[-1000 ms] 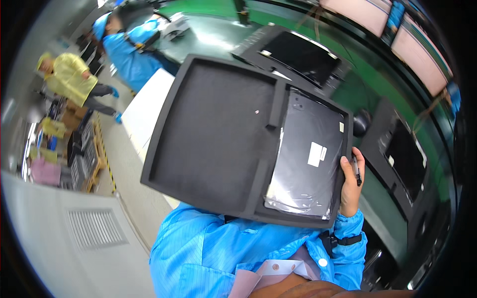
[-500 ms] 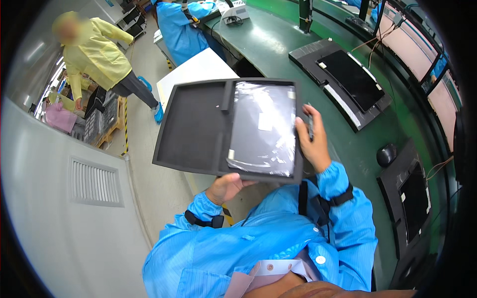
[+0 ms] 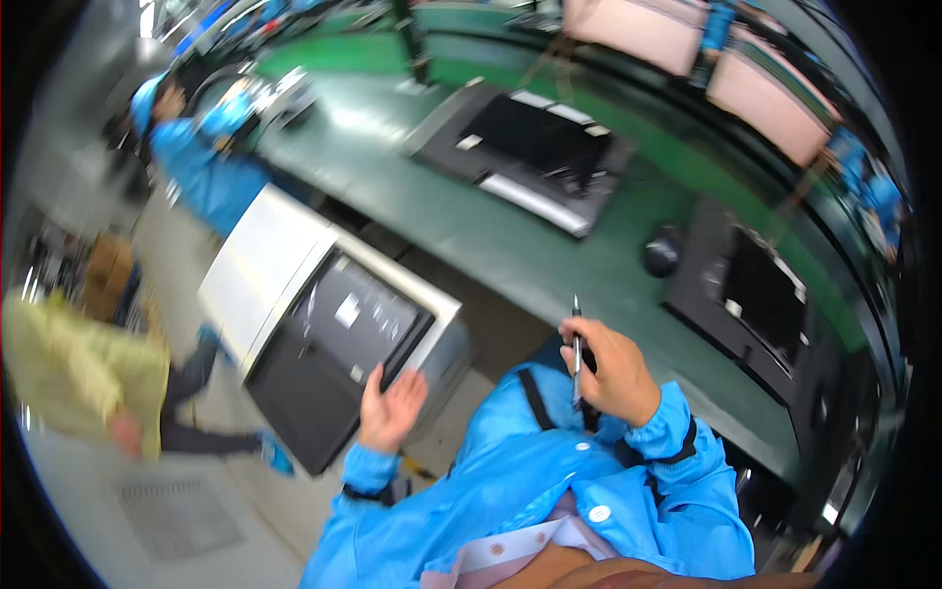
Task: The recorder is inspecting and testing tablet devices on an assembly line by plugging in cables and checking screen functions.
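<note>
My left hand (image 3: 391, 407) is open, palm up with fingers spread, beside the near edge of a black foam tray (image 3: 306, 407). The tray lies on a white cabinet top (image 3: 267, 257) to my left, and a dark screen panel in clear film (image 3: 371, 319) fills one of its compartments. Out in front of me, over the bench's edge, my right hand (image 3: 618, 373) is closed around a slim dark pen (image 3: 577, 368), its tip pointing away. Motion blurs the picture somewhat.
On the green bench (image 3: 471, 231) lie two more black foam trays holding dark panels, one ahead (image 3: 442, 147) and one at the right (image 3: 692, 285). A black mouse (image 3: 662, 250) sits between them. A person in yellow (image 3: 93, 368) stands left; another in blue (image 3: 201, 162) works farther off.
The foam tray has left both hands and now rests on the cabinet at the left. My right hand has drawn back with the pen. The view has turned.
</note>
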`<action>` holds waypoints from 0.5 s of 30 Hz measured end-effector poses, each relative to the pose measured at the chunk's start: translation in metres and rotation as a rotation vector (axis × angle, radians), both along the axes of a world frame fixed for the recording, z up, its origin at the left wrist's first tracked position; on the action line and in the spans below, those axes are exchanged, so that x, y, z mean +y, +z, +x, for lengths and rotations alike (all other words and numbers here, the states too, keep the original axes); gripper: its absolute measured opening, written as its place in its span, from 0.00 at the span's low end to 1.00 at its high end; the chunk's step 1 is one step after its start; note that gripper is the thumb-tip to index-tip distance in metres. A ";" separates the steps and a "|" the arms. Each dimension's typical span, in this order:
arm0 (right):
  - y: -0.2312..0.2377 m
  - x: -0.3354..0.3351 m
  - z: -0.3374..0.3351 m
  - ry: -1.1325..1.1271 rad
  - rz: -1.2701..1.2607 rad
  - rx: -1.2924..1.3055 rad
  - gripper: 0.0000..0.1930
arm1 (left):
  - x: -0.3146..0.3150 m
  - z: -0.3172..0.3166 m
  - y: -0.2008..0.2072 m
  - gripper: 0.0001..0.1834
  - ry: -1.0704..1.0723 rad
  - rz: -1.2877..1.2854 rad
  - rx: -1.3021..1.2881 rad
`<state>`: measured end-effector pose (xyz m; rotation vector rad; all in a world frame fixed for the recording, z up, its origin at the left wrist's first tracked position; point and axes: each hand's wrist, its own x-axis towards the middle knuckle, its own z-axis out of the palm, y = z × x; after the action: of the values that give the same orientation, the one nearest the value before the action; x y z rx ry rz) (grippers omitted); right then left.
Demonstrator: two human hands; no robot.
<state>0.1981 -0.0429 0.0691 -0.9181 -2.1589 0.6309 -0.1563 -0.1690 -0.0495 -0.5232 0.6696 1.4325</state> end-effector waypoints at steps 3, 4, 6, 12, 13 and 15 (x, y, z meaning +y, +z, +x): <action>0.008 -0.014 0.053 -0.350 0.098 -0.185 0.19 | 0.012 0.005 0.044 0.22 -0.401 0.109 0.105; 0.008 -0.019 0.072 -0.510 0.129 -0.311 0.20 | 0.024 0.007 0.052 0.19 -0.459 0.234 0.414; 0.002 -0.026 0.098 -0.674 0.151 -0.335 0.20 | 0.057 0.022 0.057 0.17 -0.532 0.396 0.719; -0.007 -0.044 0.136 -0.682 0.147 -0.265 0.22 | 0.189 0.155 0.123 0.16 -0.099 1.188 2.177; -0.002 -0.051 0.143 -0.668 0.100 -0.192 0.19 | 0.198 0.186 0.134 0.20 -0.175 1.393 2.244; 0.012 -0.052 0.178 -0.749 0.244 -0.246 0.17 | 0.205 0.253 0.144 0.28 -0.341 1.731 2.320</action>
<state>0.3762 -0.0948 0.0811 -1.5938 -1.8249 -0.1166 0.0966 0.0357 0.0943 2.7627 0.6612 1.0749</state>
